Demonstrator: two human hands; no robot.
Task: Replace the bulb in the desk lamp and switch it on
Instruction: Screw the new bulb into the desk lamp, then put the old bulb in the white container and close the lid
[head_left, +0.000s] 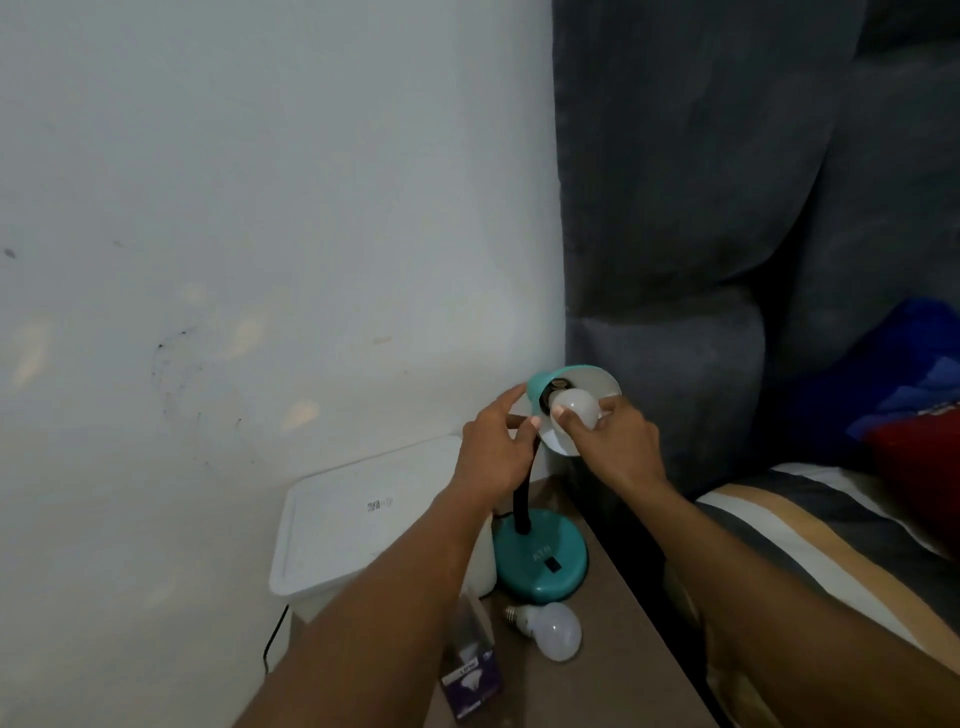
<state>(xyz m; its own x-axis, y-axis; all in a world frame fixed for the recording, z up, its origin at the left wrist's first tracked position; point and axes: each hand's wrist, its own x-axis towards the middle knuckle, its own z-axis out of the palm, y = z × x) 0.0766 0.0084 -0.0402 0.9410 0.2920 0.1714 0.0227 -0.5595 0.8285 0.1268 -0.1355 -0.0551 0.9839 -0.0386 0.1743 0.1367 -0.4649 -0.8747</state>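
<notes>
A teal desk lamp stands on a brown nightstand, its round base bearing a black switch. The black neck curves up to the teal shade, which is tilted toward me with its white inside showing. A white bulb sits at the socket inside the shade. My right hand is shut on this bulb. My left hand grips the back of the shade and the top of the neck. A second white bulb lies loose on the nightstand in front of the base.
A bulb carton lies on the nightstand at the left, under my left forearm. A white plastic bin with a lid stands against the wall, with a black cable beside it. A dark grey padded headboard and a bed with striped bedding lie at the right.
</notes>
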